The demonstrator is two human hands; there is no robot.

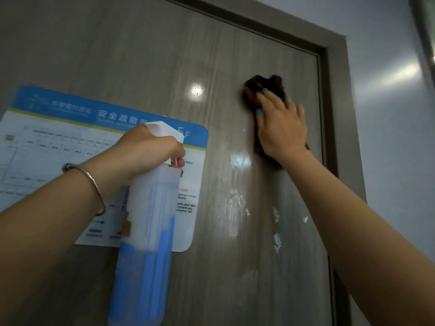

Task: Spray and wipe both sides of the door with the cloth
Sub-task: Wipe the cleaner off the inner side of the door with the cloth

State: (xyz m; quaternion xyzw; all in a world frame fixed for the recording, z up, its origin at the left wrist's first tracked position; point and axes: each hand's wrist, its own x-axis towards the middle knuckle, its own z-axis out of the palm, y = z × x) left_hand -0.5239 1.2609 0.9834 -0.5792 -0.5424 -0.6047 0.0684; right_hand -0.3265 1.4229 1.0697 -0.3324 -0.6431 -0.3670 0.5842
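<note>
A grey-brown wood-grain door (146, 55) fills the view, shut in its frame. My right hand (281, 123) presses a dark brown cloth (263, 87) flat against the door near its upper right edge, fingers spread over it. My left hand (146, 149) grips the white trigger head of a translucent spray bottle (146, 227) with blue liquid, held upright in front of the door. Wet streaks and foam spots (235, 205) shine on the door below the cloth.
A blue and white evacuation plan sign (58, 142) is stuck on the door at the left, partly behind the bottle. The darker door frame (332, 90) runs along the top and right. A pale wall (388, 114) lies beyond it.
</note>
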